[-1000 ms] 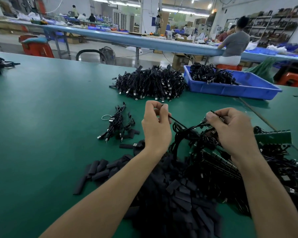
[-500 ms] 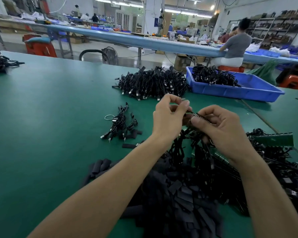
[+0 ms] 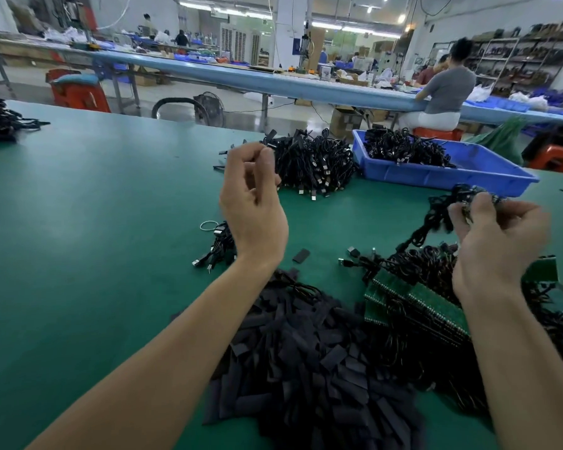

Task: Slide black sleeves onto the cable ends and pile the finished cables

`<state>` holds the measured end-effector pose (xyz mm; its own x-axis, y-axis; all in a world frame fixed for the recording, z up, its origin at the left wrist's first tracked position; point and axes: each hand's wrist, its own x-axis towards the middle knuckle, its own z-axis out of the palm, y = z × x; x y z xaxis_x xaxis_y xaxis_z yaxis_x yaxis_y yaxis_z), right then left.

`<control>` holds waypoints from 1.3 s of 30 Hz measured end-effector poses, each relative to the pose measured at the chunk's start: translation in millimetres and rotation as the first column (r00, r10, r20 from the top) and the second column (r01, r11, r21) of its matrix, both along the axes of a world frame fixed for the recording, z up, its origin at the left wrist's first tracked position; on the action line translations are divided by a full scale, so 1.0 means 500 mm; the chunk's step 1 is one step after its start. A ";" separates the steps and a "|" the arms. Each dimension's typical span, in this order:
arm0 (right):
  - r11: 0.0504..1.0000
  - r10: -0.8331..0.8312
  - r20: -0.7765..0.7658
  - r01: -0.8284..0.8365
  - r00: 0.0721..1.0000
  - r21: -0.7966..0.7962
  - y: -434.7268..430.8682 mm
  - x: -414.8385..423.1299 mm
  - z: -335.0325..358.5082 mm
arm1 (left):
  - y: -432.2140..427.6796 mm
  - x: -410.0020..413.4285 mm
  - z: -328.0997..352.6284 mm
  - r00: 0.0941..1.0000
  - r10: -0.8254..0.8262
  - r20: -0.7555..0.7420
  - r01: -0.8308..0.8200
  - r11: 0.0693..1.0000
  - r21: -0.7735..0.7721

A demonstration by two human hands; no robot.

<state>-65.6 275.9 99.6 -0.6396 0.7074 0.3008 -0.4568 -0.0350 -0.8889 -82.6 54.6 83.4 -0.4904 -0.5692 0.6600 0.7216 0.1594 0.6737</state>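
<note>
Head view. Left hand (image 3: pixel 254 203) raised over the table (image 3: pixel 78 222), fingers curled in, thumb tip against forefinger; whether anything is pinched between them, cannot tell. Right hand (image 3: pixel 498 241) raised on the right, motion-blurred, fingertips and thumb pinching a bunched black cable (image 3: pixel 434 216). The cable hangs from the pinch as a kinked, twisted strand, down and left into a tangle (image 3: pixel 420 264) of like cables lying over green boards (image 3: pixel 420 303) with rows of fine contacts. Sleeves (image 3: pixel 306 368): a big loose heap of flat, matte black tube pieces, short and rectangular, between the forearms; one lone sleeve (image 3: pixel 301 255) lies apart, beside the left wrist. Small pile (image 3: pixel 218 245) of cables with metal plug ends lies just left of the left wrist, partly hidden by it; thin white ring (image 3: pixel 208 225) beside it. Far pile (image 3: pixel 316 164), much larger, glossy black cords with silver plug tips, sits behind the left hand, next to a blue plastic bin (image 3: pixel 452 170) holding more cables. Table top is smooth green mat.
</note>
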 end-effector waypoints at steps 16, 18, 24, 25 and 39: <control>0.242 -0.333 0.373 -0.304 0.866 0.922 -0.068 0.108 -0.060 | -0.048 0.032 -0.131 0.832 -0.122 0.540 0.469 0.675 -0.570; 0.189 -0.194 0.319 -0.284 0.928 0.940 -0.103 0.111 -0.063 | -0.048 0.033 -0.140 0.792 -0.159 0.590 0.524 0.672 -0.523; 0.029 -0.310 0.713 -0.743 0.629 0.669 -0.149 0.091 -0.138 | -0.046 0.028 -0.174 0.722 -0.130 0.680 0.550 0.705 -0.449; 0.020 -0.355 0.719 -0.764 0.598 0.645 -0.150 0.091 -0.150 | -0.047 0.028 -0.180 0.721 -0.128 0.681 0.545 0.711 -0.443; 0.169 -0.392 0.644 -0.637 0.657 0.752 -0.153 0.100 -0.181 | -0.049 0.025 -0.205 0.691 -0.185 0.699 0.518 0.801 -0.300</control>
<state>-15.7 199.3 9.2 -0.9921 0.0977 0.0781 0.0806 0.9770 -0.1973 -70.1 30.2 -19.1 -0.9666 0.0108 0.2561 0.2411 0.3779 0.8939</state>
